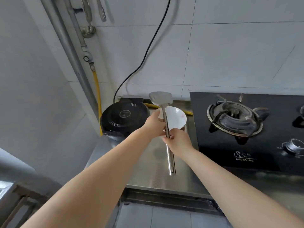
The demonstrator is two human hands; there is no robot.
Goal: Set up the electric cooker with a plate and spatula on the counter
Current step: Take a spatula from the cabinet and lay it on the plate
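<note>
The black round electric cooker [124, 117] sits closed at the back left of the steel counter [153, 170], its black cord running up the wall. My left hand [153, 124] grips the left rim of a white plate [176, 118], held tilted above the counter just right of the cooker. My right hand [178, 142] is closed around the handle of a metal spatula [166, 122]. The spatula points away from me, its blade above the plate's far edge and its handle end sticking out toward me.
A black gas hob [246, 129] with a burner and knobs fills the right side of the counter. A yellow gas hose [97, 86] and grey pipes run down the left corner. Utensils [102, 10] hang on the tiled wall above.
</note>
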